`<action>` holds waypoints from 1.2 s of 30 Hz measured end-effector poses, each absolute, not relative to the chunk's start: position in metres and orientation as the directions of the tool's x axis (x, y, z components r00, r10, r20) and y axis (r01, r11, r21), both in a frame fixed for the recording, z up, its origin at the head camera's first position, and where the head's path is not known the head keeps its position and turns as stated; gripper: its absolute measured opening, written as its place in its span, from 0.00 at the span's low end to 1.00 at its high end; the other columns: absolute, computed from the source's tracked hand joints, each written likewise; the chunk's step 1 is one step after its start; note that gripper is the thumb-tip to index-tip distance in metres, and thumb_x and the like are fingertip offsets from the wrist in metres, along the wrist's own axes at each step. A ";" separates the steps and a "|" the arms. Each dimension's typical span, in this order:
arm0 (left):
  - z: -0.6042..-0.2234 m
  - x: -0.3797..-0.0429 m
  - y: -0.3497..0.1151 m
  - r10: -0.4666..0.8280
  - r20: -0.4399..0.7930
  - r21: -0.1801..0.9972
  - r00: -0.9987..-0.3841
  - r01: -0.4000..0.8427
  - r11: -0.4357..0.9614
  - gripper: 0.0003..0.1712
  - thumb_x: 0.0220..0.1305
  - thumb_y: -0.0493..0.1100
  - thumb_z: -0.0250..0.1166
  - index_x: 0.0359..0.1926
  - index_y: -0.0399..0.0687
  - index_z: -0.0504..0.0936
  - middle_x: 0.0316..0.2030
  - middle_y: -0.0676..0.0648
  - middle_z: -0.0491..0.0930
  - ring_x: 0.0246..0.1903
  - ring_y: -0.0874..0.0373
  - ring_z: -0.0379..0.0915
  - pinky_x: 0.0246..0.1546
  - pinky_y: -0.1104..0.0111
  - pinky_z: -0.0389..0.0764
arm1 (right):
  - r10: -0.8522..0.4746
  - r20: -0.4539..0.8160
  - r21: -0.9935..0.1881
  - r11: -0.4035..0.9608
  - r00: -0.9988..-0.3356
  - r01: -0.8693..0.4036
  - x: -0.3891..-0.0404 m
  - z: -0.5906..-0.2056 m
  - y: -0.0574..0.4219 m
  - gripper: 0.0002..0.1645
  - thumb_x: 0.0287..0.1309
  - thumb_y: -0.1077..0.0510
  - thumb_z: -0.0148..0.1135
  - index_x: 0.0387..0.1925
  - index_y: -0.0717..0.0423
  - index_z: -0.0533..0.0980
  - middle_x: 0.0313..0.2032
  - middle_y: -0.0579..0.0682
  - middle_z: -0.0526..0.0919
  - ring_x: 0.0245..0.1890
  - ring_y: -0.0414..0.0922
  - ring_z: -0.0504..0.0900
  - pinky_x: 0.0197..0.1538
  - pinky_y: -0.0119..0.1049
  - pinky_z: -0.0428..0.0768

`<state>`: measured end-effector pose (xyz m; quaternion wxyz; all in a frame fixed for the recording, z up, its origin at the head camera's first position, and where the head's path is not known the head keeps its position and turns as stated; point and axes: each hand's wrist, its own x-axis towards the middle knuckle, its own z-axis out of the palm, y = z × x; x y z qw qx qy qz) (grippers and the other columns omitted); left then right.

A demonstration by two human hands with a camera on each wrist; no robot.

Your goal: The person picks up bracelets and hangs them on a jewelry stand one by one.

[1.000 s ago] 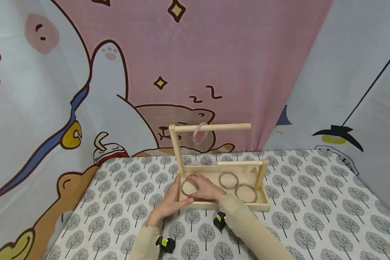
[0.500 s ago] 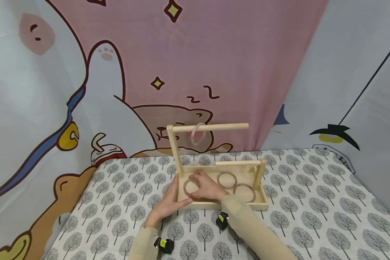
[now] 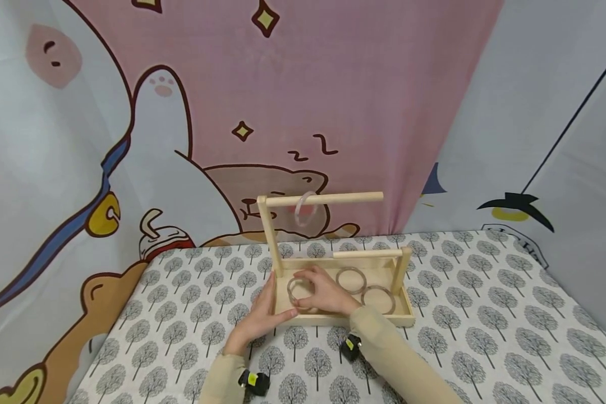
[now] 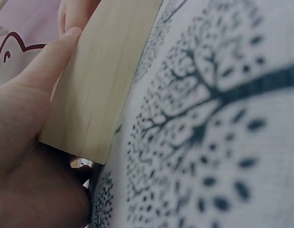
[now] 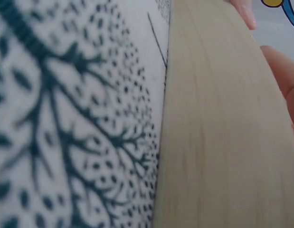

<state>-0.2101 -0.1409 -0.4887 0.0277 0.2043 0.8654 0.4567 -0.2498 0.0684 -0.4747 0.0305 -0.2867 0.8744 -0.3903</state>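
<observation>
A pale wooden bangle stand (image 3: 356,321) has a shallow tray base, an upper bar (image 3: 350,198) and a shorter lower bar (image 3: 368,255). My left hand (image 3: 256,320) holds its front left corner, thumb along the front edge and fingers down the left side. Inside the tray's left part, my right hand (image 3: 328,293) has thumb and fingers on a translucent brownish bangle (image 3: 289,292), gripping it at its right side. In the left wrist view the thumb lies over the top edge of the wooden wall (image 4: 99,85). The front wall (image 5: 222,118) hides most of the right hand in the right wrist view.
Two more bangles lie flat in the tray's right part, one farther back (image 3: 350,269) and one nearer (image 3: 394,303). A pinkish bangle (image 3: 298,214) hangs from the upper bar. The tree-print tablecloth (image 3: 459,359) surrounds the stand, with a cartoon curtain (image 3: 384,101) behind.
My right hand and the bangle under it have moved a little to the right within the tray. The left hand stays at the corner. The head view has shifted slightly.
</observation>
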 end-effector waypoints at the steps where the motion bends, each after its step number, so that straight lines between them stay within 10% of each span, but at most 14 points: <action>1: -0.489 -0.210 -0.141 0.382 0.140 0.803 -0.914 0.330 0.496 0.62 0.58 0.49 0.70 0.74 0.35 0.33 0.73 0.33 0.37 0.69 0.32 0.40 0.61 0.33 0.46 | -0.520 0.170 -0.710 0.524 -0.837 -0.470 -0.249 -0.474 0.069 0.44 0.44 0.51 0.76 0.62 0.61 0.71 0.58 0.61 0.69 0.55 0.56 0.71 0.58 0.57 0.70; 36: -0.488 -0.209 -0.142 0.390 0.153 0.800 -0.908 0.345 0.491 0.62 0.58 0.53 0.69 0.75 0.38 0.34 0.74 0.34 0.38 0.69 0.31 0.39 0.61 0.31 0.43 | -0.547 0.289 -0.725 0.411 -0.786 -0.553 -0.222 -0.403 0.071 0.42 0.47 0.47 0.74 0.64 0.52 0.71 0.57 0.49 0.72 0.56 0.48 0.72 0.55 0.54 0.73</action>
